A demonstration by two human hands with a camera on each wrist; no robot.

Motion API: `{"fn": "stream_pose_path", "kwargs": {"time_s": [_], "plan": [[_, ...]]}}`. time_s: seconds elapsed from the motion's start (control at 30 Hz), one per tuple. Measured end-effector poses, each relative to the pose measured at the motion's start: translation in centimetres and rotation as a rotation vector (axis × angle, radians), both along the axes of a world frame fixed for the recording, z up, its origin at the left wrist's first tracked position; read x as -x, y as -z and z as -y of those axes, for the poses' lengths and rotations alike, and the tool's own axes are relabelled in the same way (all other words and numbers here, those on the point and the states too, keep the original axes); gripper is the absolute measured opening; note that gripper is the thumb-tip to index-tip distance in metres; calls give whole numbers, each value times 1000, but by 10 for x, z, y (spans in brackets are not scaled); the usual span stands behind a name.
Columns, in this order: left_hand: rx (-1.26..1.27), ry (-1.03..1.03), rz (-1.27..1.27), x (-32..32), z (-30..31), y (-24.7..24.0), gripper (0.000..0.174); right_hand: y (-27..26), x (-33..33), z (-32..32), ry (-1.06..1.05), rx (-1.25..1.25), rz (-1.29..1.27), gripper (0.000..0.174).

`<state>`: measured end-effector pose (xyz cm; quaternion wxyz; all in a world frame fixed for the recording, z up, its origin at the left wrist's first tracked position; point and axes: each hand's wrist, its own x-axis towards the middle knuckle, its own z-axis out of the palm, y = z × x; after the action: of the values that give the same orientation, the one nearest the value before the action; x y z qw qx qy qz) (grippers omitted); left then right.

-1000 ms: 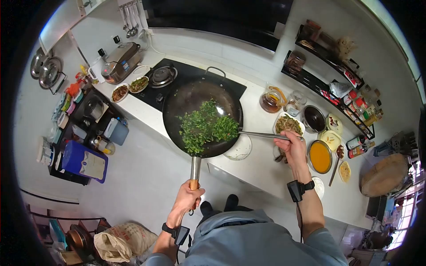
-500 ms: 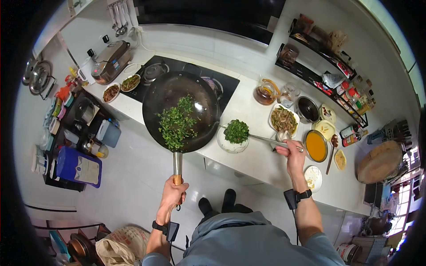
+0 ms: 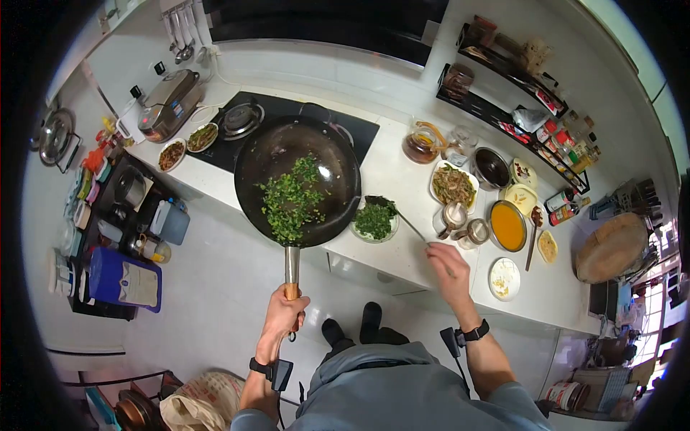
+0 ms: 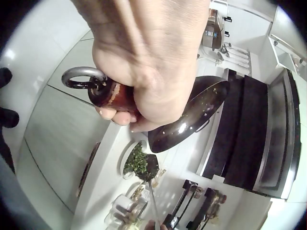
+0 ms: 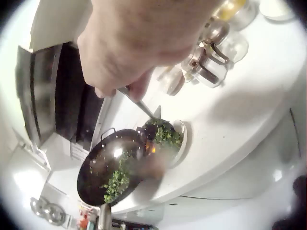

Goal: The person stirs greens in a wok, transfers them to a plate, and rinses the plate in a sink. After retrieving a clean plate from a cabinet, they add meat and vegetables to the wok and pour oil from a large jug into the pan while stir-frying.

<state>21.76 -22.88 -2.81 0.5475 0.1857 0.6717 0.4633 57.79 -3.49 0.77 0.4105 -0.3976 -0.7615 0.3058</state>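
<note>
My left hand (image 3: 284, 312) grips the wooden end of the wok's handle (image 3: 291, 266). The wok (image 3: 266, 151) overlaps the front of the stove in the head view, with chopped greens (image 3: 291, 201) gathered near its handle side. In my right hand (image 3: 451, 273) is the long metal handle of a wok spatula (image 3: 412, 226). Its dark blade (image 4: 152, 166) is turned on edge at a white bowl (image 4: 125, 160), against a heap of chopped greens (image 3: 374, 221) in it. The bowl stands on the counter just right of the wok.
Right of the bowl stand a plate of cooked food (image 3: 454, 185), two small glass jars, a bowl of orange liquid (image 3: 507, 225) and a small white plate (image 3: 504, 279). A glass teapot (image 3: 420, 147) is behind. Two small dishes and a rice cooker (image 3: 169, 108) are at the left.
The spatula has carried greens from the wok to the white bowl, tipped, and dropped them in. The wok has shifted left in view, and fewer greens lie in it.
</note>
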Motion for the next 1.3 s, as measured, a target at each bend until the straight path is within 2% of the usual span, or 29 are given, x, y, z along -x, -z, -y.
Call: {"fn": "stream_pose_path", "kwargs": {"time_s": [0.03, 0.07, 0.13, 0.17, 0.23, 0.33, 0.4, 0.53, 0.67, 0.73, 0.83, 0.97, 1.07, 1.17, 1.23, 1.3], "plan": [[-2, 5, -1, 0, -1, 2, 23, -4, 3, 5, -34, -155, 156, 19], [-13, -2, -4, 1, -1, 5, 23, -4, 3, 12, -29, -156, 156, 19], [-28, -11, -8, 1, -3, 4, 22, -4, 2, 23, -221, -165, 258, 25], [-21, -2, -11, 2, -3, 3, 22, -3, 1, 25, -221, -167, 256, 25], [-11, 10, -15, 2, -3, -1, 22, -1, 0, 31, -306, -284, 407, 33], [-18, 23, -29, 2, -6, -10, 22, 2, -1, 35, -326, -327, 441, 41], [26, 53, -34, 2, -6, -19, 22, 2, -2, 37, -321, -328, 458, 41], [4, 34, -19, 5, -5, -8, 22, -16, -5, 42, -307, -303, 526, 38], [-8, 39, -25, 5, -5, -6, 23, -53, -4, 45, -260, -382, 448, 33], [-9, 61, -22, 2, -3, -5, 24, -66, 0, 41, -168, -326, 294, 26], [49, 99, -48, -9, -3, -20, 24, -67, 33, -1, -191, -362, 173, 23], [56, 66, -30, -35, -4, -25, 23, -56, 110, -74, -319, -337, 13, 23], [73, 35, -47, -60, -10, -33, 24, -51, 147, -97, -434, -272, -182, 22], [82, 17, -58, -82, -21, -35, 25, -65, 134, -86, -554, -173, -255, 16], [97, -15, -54, -92, -27, -41, 25, -68, 108, -89, -669, -127, -161, 18], [102, -38, -61, -101, -30, -42, 24, -79, 89, -106, -712, -183, -126, 13]]}}
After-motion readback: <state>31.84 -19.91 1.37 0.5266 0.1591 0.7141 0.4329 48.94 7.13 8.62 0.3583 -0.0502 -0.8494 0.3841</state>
